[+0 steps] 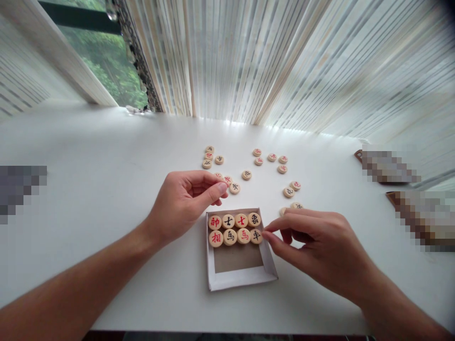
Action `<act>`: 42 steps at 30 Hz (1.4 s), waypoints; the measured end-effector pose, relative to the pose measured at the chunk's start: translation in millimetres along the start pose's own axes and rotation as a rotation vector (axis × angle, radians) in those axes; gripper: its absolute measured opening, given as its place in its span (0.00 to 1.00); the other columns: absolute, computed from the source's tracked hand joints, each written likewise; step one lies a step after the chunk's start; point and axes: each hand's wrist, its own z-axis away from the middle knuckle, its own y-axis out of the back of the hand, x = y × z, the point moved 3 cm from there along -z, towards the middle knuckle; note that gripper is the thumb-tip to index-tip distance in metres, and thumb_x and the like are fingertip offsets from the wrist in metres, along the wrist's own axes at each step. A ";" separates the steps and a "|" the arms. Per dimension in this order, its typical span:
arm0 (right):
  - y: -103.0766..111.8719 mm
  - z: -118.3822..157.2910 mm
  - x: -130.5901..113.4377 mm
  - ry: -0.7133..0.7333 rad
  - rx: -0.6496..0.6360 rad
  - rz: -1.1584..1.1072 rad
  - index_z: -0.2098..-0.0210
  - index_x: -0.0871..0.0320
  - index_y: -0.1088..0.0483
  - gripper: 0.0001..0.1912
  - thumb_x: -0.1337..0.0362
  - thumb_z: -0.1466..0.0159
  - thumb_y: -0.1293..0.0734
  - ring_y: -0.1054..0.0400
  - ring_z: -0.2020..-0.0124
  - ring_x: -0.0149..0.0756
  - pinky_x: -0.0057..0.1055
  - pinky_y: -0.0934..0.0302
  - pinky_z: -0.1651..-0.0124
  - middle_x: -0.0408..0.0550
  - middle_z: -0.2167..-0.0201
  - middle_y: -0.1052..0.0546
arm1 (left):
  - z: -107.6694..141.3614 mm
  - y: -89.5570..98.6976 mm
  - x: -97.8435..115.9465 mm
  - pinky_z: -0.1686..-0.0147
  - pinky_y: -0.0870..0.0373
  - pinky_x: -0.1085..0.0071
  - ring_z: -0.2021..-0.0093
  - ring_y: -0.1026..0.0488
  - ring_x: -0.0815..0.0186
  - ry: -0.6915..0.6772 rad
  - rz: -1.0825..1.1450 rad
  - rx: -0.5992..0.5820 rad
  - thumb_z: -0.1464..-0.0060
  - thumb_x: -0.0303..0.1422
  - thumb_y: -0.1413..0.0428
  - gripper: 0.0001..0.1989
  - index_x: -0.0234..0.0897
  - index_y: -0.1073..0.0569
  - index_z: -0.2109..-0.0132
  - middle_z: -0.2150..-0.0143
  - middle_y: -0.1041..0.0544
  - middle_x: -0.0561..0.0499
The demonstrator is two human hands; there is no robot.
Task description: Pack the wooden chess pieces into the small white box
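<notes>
A shallow white box (243,277) lies near the table's front edge, with two rows of round wooden pieces filling its back half. My right hand (313,241) is at the box's right side, its thumb and index fingertip at the edge of the black-marked piece (256,236) at the right end of the front row. My left hand (192,194) hovers behind the box's left corner, thumb and fingers pressed together beside a black-marked piece (234,188) on the table; whether something is between them is hidden.
More round pieces (246,174) are scattered on the white table (152,293) behind the box, some partly behind my hands. Blurred-out items with brown edges (394,201) lie at the right. Striped curtains (227,61) and a window stand at the back.
</notes>
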 end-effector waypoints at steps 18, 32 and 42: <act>-7.5 -33.0 47.9 -0.239 0.155 -0.025 0.61 0.58 0.16 0.12 0.56 0.31 0.29 0.32 0.77 0.33 0.30 0.39 0.73 0.47 0.73 0.19 | -23.1 30.2 -22.8 0.63 0.23 0.68 0.65 0.16 0.60 -0.192 -0.481 0.181 0.39 0.38 0.38 0.11 0.36 0.13 0.61 0.65 0.12 0.48; -43.1 -91.3 25.3 -0.202 -0.138 0.155 0.69 0.61 0.17 0.05 0.65 0.39 0.24 0.26 0.69 0.39 0.34 0.40 0.63 0.53 0.69 0.16 | -12.9 19.5 -9.2 0.63 0.24 0.69 0.64 0.17 0.59 -0.225 -0.482 0.097 0.38 0.36 0.38 0.10 0.37 0.14 0.61 0.64 0.12 0.46; -27.5 -62.8 22.8 -0.223 0.074 -0.436 0.61 0.60 0.24 0.20 0.49 0.38 0.21 0.24 0.70 0.36 0.31 0.30 0.68 0.49 0.69 0.18 | -2.7 4.8 -5.8 0.60 0.20 0.70 0.62 0.16 0.63 -0.065 -0.081 -0.127 0.37 0.40 0.36 0.12 0.35 0.13 0.58 0.60 0.11 0.45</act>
